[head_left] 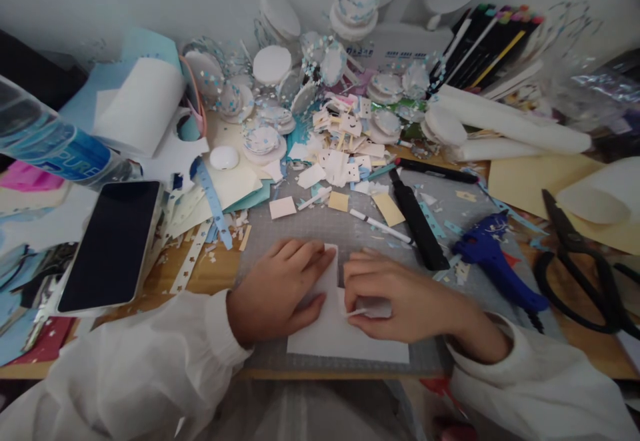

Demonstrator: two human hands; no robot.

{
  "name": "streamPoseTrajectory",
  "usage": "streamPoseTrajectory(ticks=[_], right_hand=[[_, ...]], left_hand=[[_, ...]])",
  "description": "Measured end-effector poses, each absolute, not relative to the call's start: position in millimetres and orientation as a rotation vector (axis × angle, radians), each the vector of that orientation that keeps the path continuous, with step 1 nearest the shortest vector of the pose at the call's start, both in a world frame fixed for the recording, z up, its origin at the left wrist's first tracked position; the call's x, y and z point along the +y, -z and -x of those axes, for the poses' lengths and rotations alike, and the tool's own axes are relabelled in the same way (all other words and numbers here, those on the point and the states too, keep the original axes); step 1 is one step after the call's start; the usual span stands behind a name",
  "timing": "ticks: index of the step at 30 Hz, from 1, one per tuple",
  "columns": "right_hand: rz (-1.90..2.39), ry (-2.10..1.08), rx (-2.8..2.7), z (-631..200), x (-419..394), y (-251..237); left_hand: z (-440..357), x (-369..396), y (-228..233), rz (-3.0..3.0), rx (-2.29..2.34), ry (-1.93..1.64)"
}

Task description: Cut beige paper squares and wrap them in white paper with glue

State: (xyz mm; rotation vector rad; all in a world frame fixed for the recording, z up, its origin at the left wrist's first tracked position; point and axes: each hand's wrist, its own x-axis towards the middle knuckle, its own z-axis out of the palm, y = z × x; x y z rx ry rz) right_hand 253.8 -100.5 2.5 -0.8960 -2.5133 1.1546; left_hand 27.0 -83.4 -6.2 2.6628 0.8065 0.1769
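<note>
A sheet of white paper (327, 341) lies at the front edge of the grey cutting mat (270, 358), with a notch in its upper right part. My left hand (283, 291) rests on the paper's left side, fingers stretched out and pressing it down. On the other side, my right hand (390, 294) is closed, thumb and fingertips pinched on a thin white paper edge (357, 312). Whether that edge belongs to the same sheet is hard to tell. Beyond the hands lie small paper pieces, a white pen (383, 226) and a black cutter-like tool (417, 221).
A blue glue gun (500, 261) and black scissors (580, 268) lie at the right. A phone (113, 244) and a water bottle (60, 138) are at the left. Paper scraps (340, 128), white round ornaments (273, 64) and markers (495, 48) crowd the back.
</note>
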Motion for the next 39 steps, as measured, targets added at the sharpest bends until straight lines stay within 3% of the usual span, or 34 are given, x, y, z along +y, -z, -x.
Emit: streamPoseTrajectory(ticks=[12,20,26,31,39], right_hand=[[1.0,-0.936,-2.226,-257.7,-86.7,9.5],[0.814,-1.639,-2.127,-260.1,-93.4,-5.8],[0.735,-1.649,-2.044,-259.9,-94.2,-2.7],[0.788,-1.479,-1.915,-261.8,-93.7,-0.3],[0.753,-0.81,-2.322,-257.1,-90.4,14.2]], left_hand=[[-27.4,-80.5,6.0,-2.678,0.778,-0.28],[-27.9,-91.3,0.9,-2.893,0.796,-0.225],[-33.6,-123.2,-7.5,-2.926,0.769,-0.303],[-44.3,-158.3,-0.5,-2.847,0.727,-0.271],[-41.4,-172.4,16.3,-2.92,0.649,-0.332]])
